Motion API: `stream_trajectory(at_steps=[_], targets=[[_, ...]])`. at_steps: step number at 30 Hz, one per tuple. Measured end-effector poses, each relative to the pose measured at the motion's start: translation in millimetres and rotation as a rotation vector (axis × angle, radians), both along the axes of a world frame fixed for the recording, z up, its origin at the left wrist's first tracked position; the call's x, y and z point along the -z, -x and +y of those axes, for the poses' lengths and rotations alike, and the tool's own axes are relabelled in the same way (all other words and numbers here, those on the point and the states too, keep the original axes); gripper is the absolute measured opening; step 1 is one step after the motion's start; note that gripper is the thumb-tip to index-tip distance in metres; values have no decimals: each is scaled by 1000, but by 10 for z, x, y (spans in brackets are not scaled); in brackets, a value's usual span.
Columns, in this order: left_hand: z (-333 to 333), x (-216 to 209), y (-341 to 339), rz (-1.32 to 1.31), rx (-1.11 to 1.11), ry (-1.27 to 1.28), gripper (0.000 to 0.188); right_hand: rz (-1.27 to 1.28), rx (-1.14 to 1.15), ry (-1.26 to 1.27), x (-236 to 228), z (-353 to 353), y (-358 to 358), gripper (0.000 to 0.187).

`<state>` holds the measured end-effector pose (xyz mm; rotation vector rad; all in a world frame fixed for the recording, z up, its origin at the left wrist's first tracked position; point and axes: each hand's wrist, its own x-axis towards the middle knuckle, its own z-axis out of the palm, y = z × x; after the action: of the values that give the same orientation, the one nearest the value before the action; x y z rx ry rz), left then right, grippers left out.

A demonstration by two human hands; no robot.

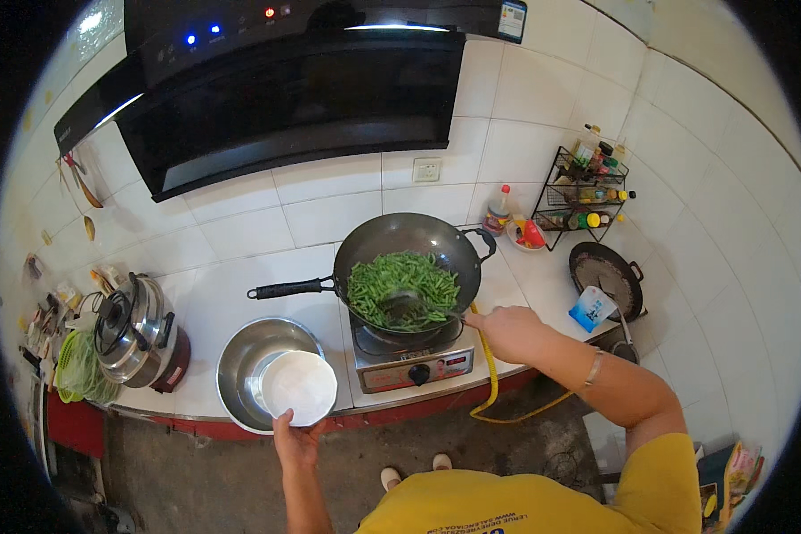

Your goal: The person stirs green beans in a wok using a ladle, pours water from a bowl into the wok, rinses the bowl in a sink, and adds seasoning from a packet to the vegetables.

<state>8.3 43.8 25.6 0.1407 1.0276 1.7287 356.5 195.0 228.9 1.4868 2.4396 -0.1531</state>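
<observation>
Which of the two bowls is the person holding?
The smaller white bowl, gripped at its near rim by the left hand. The other, a larger silver metal bowl, sits on the counter, partly hidden behind it.

Dark lettering stands upside down on the yellow shirt (498, 500); smaller markings show on the blue-and-white packet (591, 308) and stove panel (418, 370).

On our white tiled counter (231, 283) we have, from left to right, a silver and dark-red cooker (156, 343), a round steel basin (238, 360), a gas stove (387, 374), a red-capped bottle (497, 215), a small bowl (521, 244), a black wire rack (561, 186) and a dark pan (596, 267).
</observation>
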Motion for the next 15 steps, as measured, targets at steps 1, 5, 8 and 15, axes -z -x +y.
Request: stream_trajectory(at_steps=[1,5,8,15], targets=[[-20,0,-1,4,0,16,58,-6,22,-55,90,48,23,39],[-138,69,54,-5,7,21,61,290,106,-121,116,279,-345,39],[-303,135,61,-23,-30,51,63,340,170,-212,130,322,-463,37],[-434,176,51,-45,-58,63,63,868,171,-115,1328,575,-372,38]])
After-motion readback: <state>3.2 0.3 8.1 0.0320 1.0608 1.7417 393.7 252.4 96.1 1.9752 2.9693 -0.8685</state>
